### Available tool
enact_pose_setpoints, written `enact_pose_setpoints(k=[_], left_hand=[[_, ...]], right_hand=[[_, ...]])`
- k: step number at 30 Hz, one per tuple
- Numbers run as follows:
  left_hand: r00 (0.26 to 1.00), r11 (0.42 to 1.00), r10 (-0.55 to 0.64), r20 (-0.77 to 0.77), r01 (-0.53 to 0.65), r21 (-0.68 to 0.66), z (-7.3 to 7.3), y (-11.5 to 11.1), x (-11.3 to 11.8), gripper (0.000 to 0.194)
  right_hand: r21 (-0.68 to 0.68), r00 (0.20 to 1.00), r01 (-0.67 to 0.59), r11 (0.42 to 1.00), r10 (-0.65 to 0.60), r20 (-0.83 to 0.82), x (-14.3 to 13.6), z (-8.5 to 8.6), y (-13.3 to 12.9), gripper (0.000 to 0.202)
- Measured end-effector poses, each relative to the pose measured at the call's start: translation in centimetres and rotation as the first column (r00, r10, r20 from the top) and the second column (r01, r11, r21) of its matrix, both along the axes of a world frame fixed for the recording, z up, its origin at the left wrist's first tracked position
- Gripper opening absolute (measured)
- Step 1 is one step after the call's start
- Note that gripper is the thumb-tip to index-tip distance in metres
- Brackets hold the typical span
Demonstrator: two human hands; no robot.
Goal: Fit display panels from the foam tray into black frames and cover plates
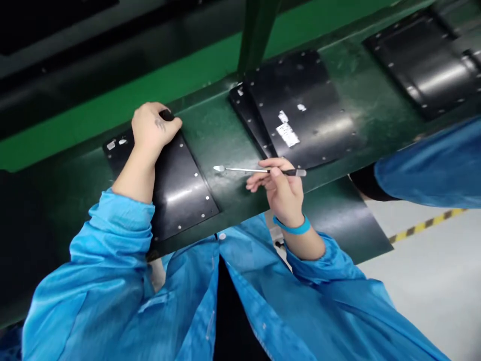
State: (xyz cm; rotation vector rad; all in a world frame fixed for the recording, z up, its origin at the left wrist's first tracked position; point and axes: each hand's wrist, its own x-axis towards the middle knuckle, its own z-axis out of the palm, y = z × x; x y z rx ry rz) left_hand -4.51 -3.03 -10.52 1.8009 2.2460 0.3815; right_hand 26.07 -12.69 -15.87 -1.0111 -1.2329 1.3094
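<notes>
My left hand [150, 128] is closed at the far edge of a black panel [180, 185], thumb and fingers curled around something dark, partly hidden. Whether that is the panel's corner or a separate small piece I cannot tell. The panel lies on the green bench, with silvery dots along its border and white marks at its far left corner. Between thumb and fingers, my right hand [283, 193] holds a slim tool [246, 170] with a metal shaft, a pale flat tip and a dark handle. The tip points left, over bare bench beside the panel.
Two overlapping black panels [315, 115], the upper one with white labels, lie right of centre on the green bench [210, 135]. Another black panel [424, 65] is farther right. A blue sleeve [432, 165] of another person reaches in at right. A green post [259, 35] stands behind.
</notes>
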Motion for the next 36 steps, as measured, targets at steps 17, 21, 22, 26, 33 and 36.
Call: enact_pose_setpoints(k=[17, 21, 22, 26, 33, 36], left_hand=[[0.995, 0.977, -0.01, 0.098, -0.012, 0.215, -0.2, 0.6, -0.6, 0.03], [0.995, 0.98, -0.019, 0.099, -0.001, 0.198, -0.6, 0.7, -0.3, 0.029], [0.995, 0.981, -0.015, 0.096, -0.004, 0.194, -0.5, 0.6, -0.1, 0.028], [0.995, 0.979, -0.008, 0.101, -0.013, 0.204, -0.3, 0.5, 0.1, 0.027], [0.995, 0.982, -0.007, 0.102, -0.012, 0.186, -0.2, 0.6, -0.2, 0.028], [0.995, 0.985, 0.006, 0.103, -0.024, 0.171, -0.2, 0.4, 0.0, 0.027]], right_hand=[[-0.101, 0.95, -0.285, 0.953, 0.266, -0.165, -4.6, -0.1, 1.9, 0.036], [-0.033, 0.982, -0.18, 0.983, 0.178, -0.068, -5.0, -0.2, 1.5, 0.035], [-0.032, 0.983, -0.173, 0.984, 0.171, -0.062, -4.9, -0.2, 1.6, 0.035], [-0.081, 0.974, -0.201, 0.976, 0.191, -0.121, -3.9, -0.4, 2.2, 0.036], [-0.087, 0.955, -0.273, 0.958, 0.259, -0.148, -4.4, -0.6, 2.3, 0.038], [-0.04, 0.964, -0.251, 0.967, 0.247, -0.096, -5.0, 0.1, 1.7, 0.038]])
